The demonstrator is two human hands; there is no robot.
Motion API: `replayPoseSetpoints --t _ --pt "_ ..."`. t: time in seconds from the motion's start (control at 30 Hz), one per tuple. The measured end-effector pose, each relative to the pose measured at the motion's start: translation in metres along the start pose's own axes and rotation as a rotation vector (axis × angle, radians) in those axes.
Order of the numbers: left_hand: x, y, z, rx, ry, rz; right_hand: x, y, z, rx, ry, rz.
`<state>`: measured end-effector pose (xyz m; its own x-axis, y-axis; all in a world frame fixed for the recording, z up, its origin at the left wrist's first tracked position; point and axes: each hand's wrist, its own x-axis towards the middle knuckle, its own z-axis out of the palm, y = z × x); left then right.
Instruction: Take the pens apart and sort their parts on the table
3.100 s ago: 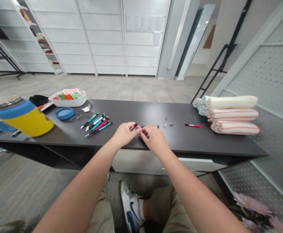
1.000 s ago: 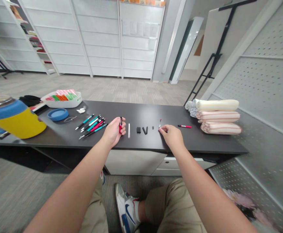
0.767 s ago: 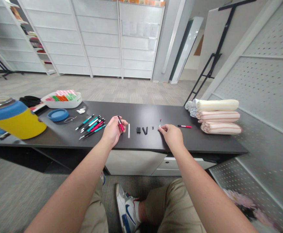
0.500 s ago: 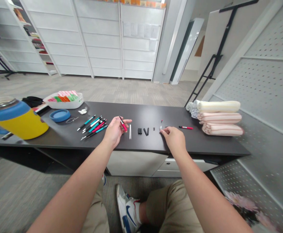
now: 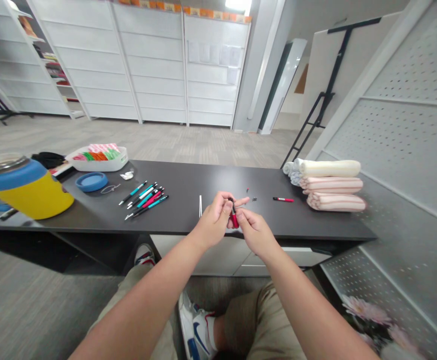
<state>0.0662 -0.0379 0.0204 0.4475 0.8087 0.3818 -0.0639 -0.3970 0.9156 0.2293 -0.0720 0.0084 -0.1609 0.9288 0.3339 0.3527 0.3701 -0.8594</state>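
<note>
My left hand is closed around a red-and-black pen barrel, held tilted above the front of the dark table, with one finger stretched to the right. Close against the barrel, my right hand has its thumb and fingers pinched together; what sits between them is too small to make out. Two thin white sticks lie left of my hands. Past my fingertips are a tiny red-tipped piece and small dark bits. Another red-and-black pen barrel rests farther right.
Several teal, red and black pens lie in a group on the left. Beyond them are a blue lid, a white tray of colourful packets and a yellow-blue mug. Rolled towels are stacked at the right end.
My left hand has moved right with the pen barrel, and my right hand has come left and nearer, so both meet. The black parts on the table are now hidden behind my hands.
</note>
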Motion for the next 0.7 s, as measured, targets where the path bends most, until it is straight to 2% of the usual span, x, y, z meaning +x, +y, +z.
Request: replayPoseSetpoints --t 0.1,0.2,0.27,0.33,0.43,0.57,0.7 --pt "0.0 0.004 0.006 0.019 -0.022 0.072 -0.009 -0.001 -0.006 0.18 0.002 0.044" --pt "0.0 0.003 0.005 0.075 -0.032 0.131 -0.016 0.007 -0.024 0.132 0.035 0.076" --pt "-0.001 0.0 0.001 0.188 0.015 0.167 -0.019 0.02 -0.045 -0.041 0.117 0.102" --pt "-0.002 -0.004 -0.008 0.371 0.065 0.203 -0.02 0.038 -0.072 -0.336 0.237 0.152" --pt "-0.005 -0.01 -0.027 0.697 0.042 0.229 -0.021 0.072 -0.118 -0.711 0.329 0.217" --pt "-0.011 -0.018 -0.057 1.075 0.046 0.149 -0.018 0.11 -0.162 -0.918 0.295 0.213" --pt "-0.017 -0.022 -0.087 1.312 0.142 -0.002 -0.015 0.126 -0.179 -0.924 0.287 0.213"
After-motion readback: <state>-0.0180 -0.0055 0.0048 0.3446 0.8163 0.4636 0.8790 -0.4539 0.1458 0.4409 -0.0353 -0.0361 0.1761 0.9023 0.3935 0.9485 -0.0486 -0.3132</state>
